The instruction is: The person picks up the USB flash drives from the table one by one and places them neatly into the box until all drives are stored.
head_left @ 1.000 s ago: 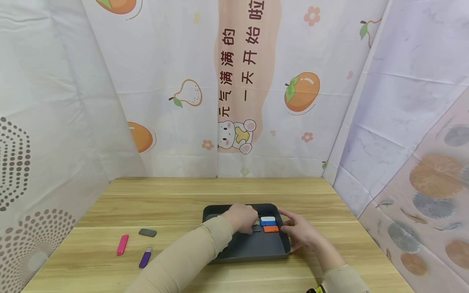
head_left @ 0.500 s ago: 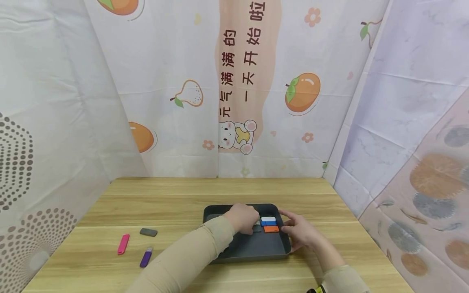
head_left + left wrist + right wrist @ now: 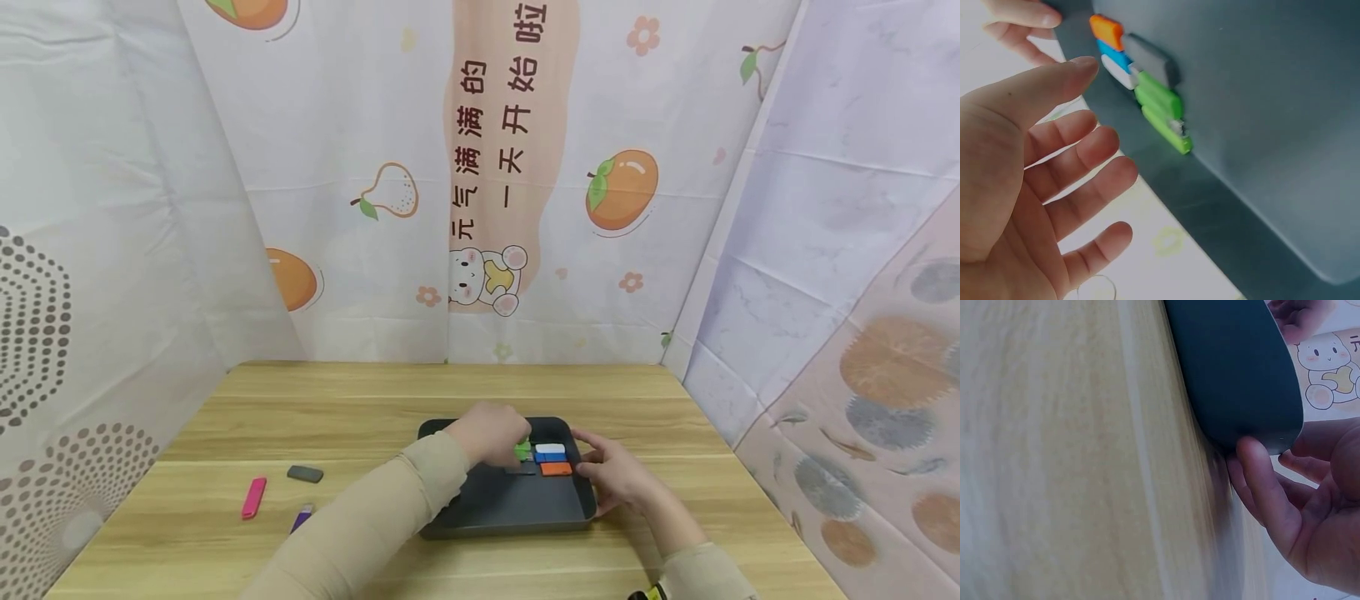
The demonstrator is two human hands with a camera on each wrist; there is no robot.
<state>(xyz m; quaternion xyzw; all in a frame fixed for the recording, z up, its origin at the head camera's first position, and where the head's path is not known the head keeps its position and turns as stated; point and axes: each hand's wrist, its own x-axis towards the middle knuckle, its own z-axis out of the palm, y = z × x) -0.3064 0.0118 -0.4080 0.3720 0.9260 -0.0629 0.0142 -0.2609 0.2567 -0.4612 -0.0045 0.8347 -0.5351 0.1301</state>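
My left hand [image 3: 489, 433] hovers over the back of a dark grey tray [image 3: 525, 527], its fingers loosely bent and apart with nothing between them. Beside its fingertips, in the left wrist view, USB flash drives lie in a cluster along the tray wall: orange [image 3: 1106, 31], blue [image 3: 1114, 55], white [image 3: 1117, 72], dark grey [image 3: 1150, 60] and two green ones, the nearer green drive [image 3: 1159, 95] touching the outer green drive [image 3: 1166, 129]. At the tray's right end my right hand [image 3: 618, 475] touches the outer wall and rim with spread fingers.
On the table left of the tray lie a pink flash drive [image 3: 253, 498], a dark grey flash drive [image 3: 305, 473] and a purple flash drive [image 3: 302, 517], partly covered by the left sleeve. A patterned curtain [image 3: 360, 275] stands behind the table. A small black-and-yellow object [image 3: 647, 593] shows near the right sleeve.
My left hand has risen slightly and drawn back from the flash drives, so more of the green shows in the head view. The right hand stays at the tray's end.
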